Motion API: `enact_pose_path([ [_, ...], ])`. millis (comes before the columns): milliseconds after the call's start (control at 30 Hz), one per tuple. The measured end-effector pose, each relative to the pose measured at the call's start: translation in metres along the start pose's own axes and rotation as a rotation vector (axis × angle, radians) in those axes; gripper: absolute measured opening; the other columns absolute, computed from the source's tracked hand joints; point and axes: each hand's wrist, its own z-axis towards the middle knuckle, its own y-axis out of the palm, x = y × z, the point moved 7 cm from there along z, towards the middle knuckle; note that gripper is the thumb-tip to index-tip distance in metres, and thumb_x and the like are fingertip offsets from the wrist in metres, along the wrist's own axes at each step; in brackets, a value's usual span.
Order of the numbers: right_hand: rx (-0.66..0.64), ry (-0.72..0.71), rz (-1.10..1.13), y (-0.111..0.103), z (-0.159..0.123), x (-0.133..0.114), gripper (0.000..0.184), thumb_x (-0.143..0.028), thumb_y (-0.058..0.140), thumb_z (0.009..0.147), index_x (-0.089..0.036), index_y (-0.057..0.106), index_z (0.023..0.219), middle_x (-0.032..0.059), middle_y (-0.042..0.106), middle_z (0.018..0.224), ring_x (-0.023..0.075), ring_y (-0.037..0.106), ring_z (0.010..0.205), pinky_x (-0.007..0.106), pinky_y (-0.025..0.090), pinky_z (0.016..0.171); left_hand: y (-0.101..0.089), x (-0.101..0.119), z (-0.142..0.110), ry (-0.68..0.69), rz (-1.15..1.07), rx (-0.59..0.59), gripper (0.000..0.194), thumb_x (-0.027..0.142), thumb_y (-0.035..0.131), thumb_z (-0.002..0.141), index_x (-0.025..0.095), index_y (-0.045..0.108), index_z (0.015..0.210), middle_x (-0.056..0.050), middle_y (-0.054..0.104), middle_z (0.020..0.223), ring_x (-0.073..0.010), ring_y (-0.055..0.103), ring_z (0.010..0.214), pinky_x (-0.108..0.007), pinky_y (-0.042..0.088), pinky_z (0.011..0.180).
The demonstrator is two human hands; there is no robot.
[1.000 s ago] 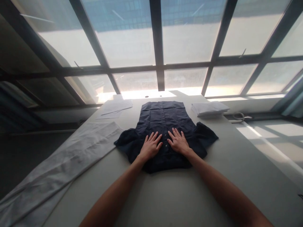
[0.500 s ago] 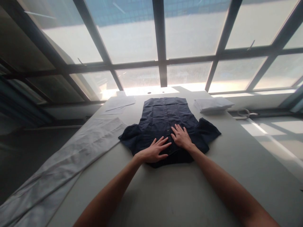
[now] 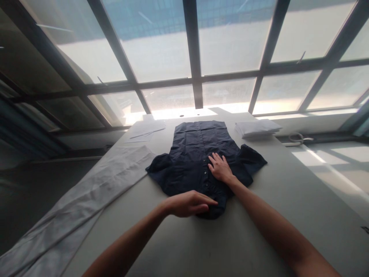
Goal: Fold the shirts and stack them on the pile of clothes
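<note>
A dark navy button-up shirt [image 3: 187,154] lies front up on the white table [image 3: 178,246], its short sleeves spread to either side and its collar end towards me. My right hand [image 3: 220,167] rests flat on the chest beside the button row, fingers spread. At the collar, my left hand [image 3: 190,203] is bent at the knuckles, its fingers together and its thumb below them, closed on the cloth. The exact hold is partly hidden by the hand itself.
Grey-white cloth [image 3: 95,188] drapes along the table's left side. White sheets [image 3: 147,129] lie at the back left, and a folded white stack [image 3: 256,128] at the back right. Large framed windows [image 3: 225,42] rise behind the table. A coiled hose [image 3: 296,137] lies beyond the right edge.
My left hand has gone from lying flat on the shirt front to the collar, nearer me. The collar end now reaches closer to me and looks narrower. My right hand stays in place.
</note>
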Motion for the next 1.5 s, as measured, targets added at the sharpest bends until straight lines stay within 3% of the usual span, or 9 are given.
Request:
enact_pose_path([
  [100, -0.007, 0.003, -0.006, -0.001, -0.001, -0.001, 0.057, -0.038, 0.038, 0.105, -0.014, 0.043, 0.157, 0.0154, 0.031, 0.167, 0.0266, 0.023, 0.156, 0.05, 0.014, 0.125, -0.051, -0.041, 0.016, -0.201, 0.164, 0.486, 0.041, 0.031, 0.043, 0.106, 0.025, 0.062, 0.142, -0.006, 0.066, 0.142, -0.0206, 0.061, 0.131, -0.035, 0.045, 0.116],
  [167, -0.01, 0.004, -0.017, -0.002, -0.002, -0.003, 0.057, -0.037, 0.038, 0.105, -0.014, 0.043, 0.157, 0.0156, 0.031, 0.168, 0.0269, 0.023, 0.156, 0.05, 0.014, 0.125, -0.056, -0.068, 0.027, -0.355, 0.342, 0.605, 0.045, 0.028, 0.045, 0.103, 0.021, 0.057, 0.146, -0.009, 0.059, 0.15, -0.0231, 0.052, 0.141, -0.041, 0.038, 0.121],
  [333, -0.046, 0.003, -0.062, 0.001, -0.007, -0.008, 0.058, -0.035, 0.032, 0.106, -0.018, 0.036, 0.161, 0.0148, 0.022, 0.17, 0.0279, 0.014, 0.158, 0.056, 0.01, 0.125, -0.02, -0.104, 0.051, -0.47, 0.661, 0.44, 0.06, 0.037, 0.04, 0.105, 0.016, 0.034, 0.161, -0.013, 0.031, 0.168, -0.0265, 0.022, 0.157, -0.052, 0.022, 0.127],
  [467, -0.067, -0.031, -0.074, 0.004, -0.006, -0.003, 0.061, -0.042, 0.03, 0.107, -0.019, 0.031, 0.163, 0.0125, 0.018, 0.172, 0.0248, 0.013, 0.159, 0.051, 0.009, 0.126, -0.013, -0.106, 0.048, -0.458, 0.717, 0.436, 0.064, 0.043, 0.037, 0.106, 0.015, 0.029, 0.163, -0.012, 0.027, 0.169, -0.0254, 0.021, 0.158, -0.05, 0.02, 0.128],
  [733, -0.033, 0.26, -0.17, -0.02, 0.005, 0.102, 0.071, -0.05, 0.028, 0.106, -0.009, 0.026, 0.164, 0.0158, 0.018, 0.171, 0.0254, 0.015, 0.158, 0.045, 0.01, 0.126, -0.014, -0.108, 0.046, -0.474, 0.697, 0.46, 0.064, 0.048, 0.032, 0.107, 0.019, 0.026, 0.164, -0.006, 0.022, 0.171, -0.0249, 0.018, 0.158, -0.049, 0.018, 0.128],
  [867, -0.004, 0.296, -0.178, -0.026, 0.005, 0.121, 0.071, -0.049, 0.028, 0.105, -0.007, 0.029, 0.162, 0.0169, 0.022, 0.17, 0.0267, 0.019, 0.157, 0.045, 0.013, 0.126, -0.013, -0.108, 0.046, -0.479, 0.682, 0.456, 0.064, 0.048, 0.033, 0.107, 0.02, 0.027, 0.164, -0.005, 0.021, 0.171, -0.0247, 0.018, 0.158, -0.049, 0.017, 0.129],
  [1167, 0.156, 0.148, -0.123, -0.032, -0.008, 0.06, 0.059, -0.03, 0.029, 0.104, -0.011, 0.038, 0.159, 0.0145, 0.027, 0.169, 0.0267, 0.016, 0.158, 0.05, 0.009, 0.126, -0.011, -0.103, 0.048, -0.518, 0.636, 0.431, 0.072, 0.055, 0.038, 0.103, 0.019, 0.026, 0.164, -0.008, 0.021, 0.171, -0.0286, 0.016, 0.159, -0.054, 0.014, 0.128],
  [1333, -0.033, -0.032, -0.047, -0.003, -0.01, 0.009, 0.059, -0.037, 0.03, 0.106, -0.016, 0.036, 0.161, 0.0126, 0.023, 0.17, 0.0259, 0.015, 0.158, 0.052, 0.013, 0.126, -0.002, -0.095, 0.05, -0.53, 0.614, 0.434, 0.079, 0.058, 0.044, 0.1, 0.018, 0.023, 0.165, -0.012, 0.021, 0.171, -0.0325, 0.013, 0.159, -0.059, 0.01, 0.127],
  [1500, -0.086, -0.054, -0.063, 0.005, -0.011, 0.008, 0.061, -0.043, 0.031, 0.107, -0.018, 0.035, 0.162, 0.0132, 0.02, 0.171, 0.0275, 0.015, 0.158, 0.054, 0.013, 0.125, -0.017, -0.098, 0.053, -0.504, 0.545, 0.407, 0.067, 0.048, 0.034, 0.105, 0.017, 0.027, 0.164, -0.01, 0.026, 0.17, -0.0244, 0.02, 0.158, -0.048, 0.018, 0.128],
])
